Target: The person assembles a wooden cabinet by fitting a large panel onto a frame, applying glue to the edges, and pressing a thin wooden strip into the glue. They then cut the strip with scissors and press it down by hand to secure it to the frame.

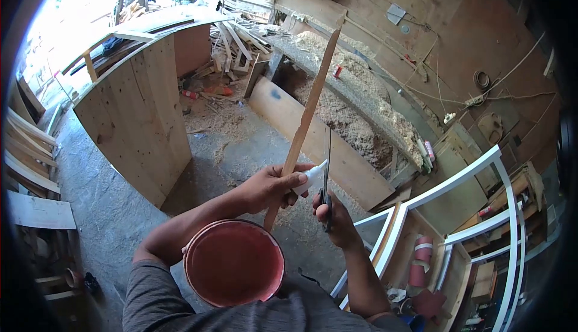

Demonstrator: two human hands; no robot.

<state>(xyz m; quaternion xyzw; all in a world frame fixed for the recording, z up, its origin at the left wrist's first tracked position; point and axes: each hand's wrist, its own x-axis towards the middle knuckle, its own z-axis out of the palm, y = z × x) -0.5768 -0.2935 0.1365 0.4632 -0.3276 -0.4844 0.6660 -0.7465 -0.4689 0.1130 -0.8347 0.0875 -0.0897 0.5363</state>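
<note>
Left hand (274, 186): closed around the lower part of a long, thin, pale wooden stick (310, 106). The stick rises aslant in front of me, its foot just beside the rim of the round red plastic bucket (233, 263) tucked between my left arm and body. A small white piece (313, 176) juts from the same fist.

Right hand (336, 214): clenched on a narrow dark metal blade (328, 157), held upright, close beside the stick.

Handling: I judge the stick light but whippy and splintery. The best hold looks low on it, where my fist sits, clear of the blade's edge.

Room: the concrete floor (241, 145) ahead is open. A white curved frame (457, 178) stands near on the right, a tall plywood cabinet (141, 115) on the left and a sawdust-heaped desk (355, 97) beyond the stick's tip.
</note>
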